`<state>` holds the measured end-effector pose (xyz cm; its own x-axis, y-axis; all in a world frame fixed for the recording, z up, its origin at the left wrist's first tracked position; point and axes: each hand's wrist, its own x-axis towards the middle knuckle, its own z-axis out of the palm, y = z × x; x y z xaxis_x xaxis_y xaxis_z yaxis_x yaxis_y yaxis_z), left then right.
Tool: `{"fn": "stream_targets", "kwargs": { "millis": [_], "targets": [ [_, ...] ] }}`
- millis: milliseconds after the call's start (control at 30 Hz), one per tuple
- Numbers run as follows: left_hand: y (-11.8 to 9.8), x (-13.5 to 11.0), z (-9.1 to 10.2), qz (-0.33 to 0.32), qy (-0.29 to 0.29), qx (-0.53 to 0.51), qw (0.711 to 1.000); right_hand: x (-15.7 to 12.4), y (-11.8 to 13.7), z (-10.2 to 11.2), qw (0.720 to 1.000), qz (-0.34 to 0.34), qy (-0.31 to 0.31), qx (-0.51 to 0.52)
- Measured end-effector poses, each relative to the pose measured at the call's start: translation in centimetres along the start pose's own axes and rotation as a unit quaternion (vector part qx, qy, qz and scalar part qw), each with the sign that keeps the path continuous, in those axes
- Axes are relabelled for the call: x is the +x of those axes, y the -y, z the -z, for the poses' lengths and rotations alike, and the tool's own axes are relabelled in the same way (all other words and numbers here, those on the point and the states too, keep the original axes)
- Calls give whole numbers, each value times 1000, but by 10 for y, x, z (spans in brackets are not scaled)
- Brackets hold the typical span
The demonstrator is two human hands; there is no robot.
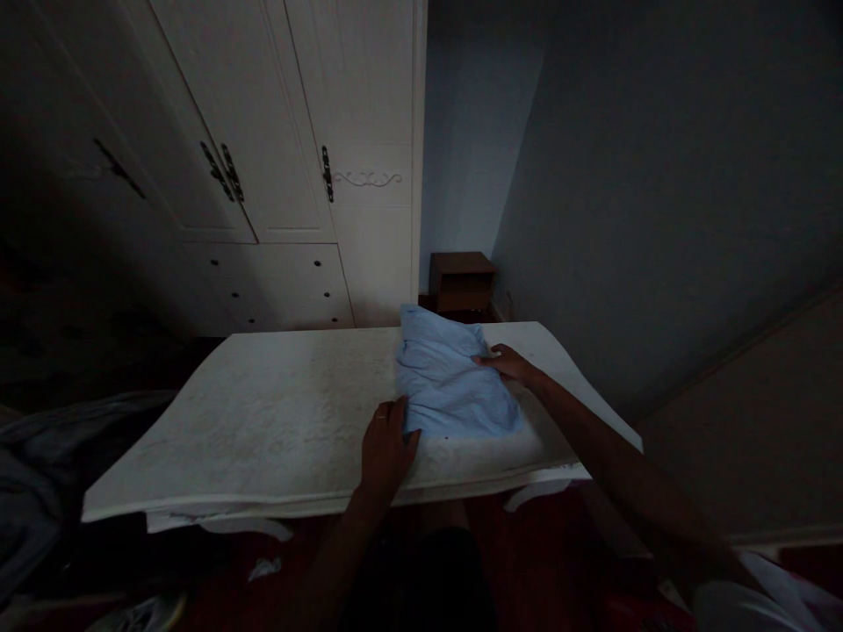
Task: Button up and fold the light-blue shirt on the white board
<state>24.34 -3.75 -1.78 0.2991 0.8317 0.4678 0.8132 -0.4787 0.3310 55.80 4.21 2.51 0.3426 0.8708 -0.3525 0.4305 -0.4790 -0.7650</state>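
Head view, dim room: we see a light blue garment (450, 377), folded or bunched into a rough rectangle, lying on the right half of a pale white surface (263, 412), its far end at the surface's back edge and its near end short of the front edge. Our left hand (385, 448) lies flat on the surface at the garment's near left corner, fingers (409, 437) stretched out and touching the cloth edge, not clenched, nothing gripped; a ring shows on one finger. Our right hand (506, 362) rests on the garment's right edge about midway along, fingers bent down onto the fabric and pressing or pinching it, we cannot tell which from this angle. Both forearms come in from the bottom of the frame, the right one crossing the surface's right front corner. Behind the surface stands a white wardrobe (296, 132) with dark metal handles and small drawers below. A small brown nightstand (461, 279) sits in the corner right of the wardrobe, against the blue-grey wall (659, 175). Dark grey fabric (46, 474) piles up at far left beside the surface. Something pale (263, 569) lies on the dark red floor under the front edge, too dark to identify.
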Motion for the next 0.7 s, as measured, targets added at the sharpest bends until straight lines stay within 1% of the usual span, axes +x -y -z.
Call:
{"fn": "stream_targets", "kwargs": {
  "millis": [133,267,333,467,567,700],
  "targets": [
    [6,-3,-1,-17,-14,-24,999,-25,-2,13,997,-41,57,-10],
    [11,-4,-5,-11,-19,-47,999,-48,-8,23,991,-29,124,42],
    [11,-5,-5,-7,-23,-51,998,-57,-12,27,988,-23,135,71],
    [8,-6,-3,30,-13,-39,999,-73,-26,28,986,-22,135,97],
    [8,-4,0,30,8,-29,999,-77,-41,25,986,-9,129,102],
    [11,-2,4,37,46,-28,998,-72,-62,16,992,26,61,108]
  ]
}}
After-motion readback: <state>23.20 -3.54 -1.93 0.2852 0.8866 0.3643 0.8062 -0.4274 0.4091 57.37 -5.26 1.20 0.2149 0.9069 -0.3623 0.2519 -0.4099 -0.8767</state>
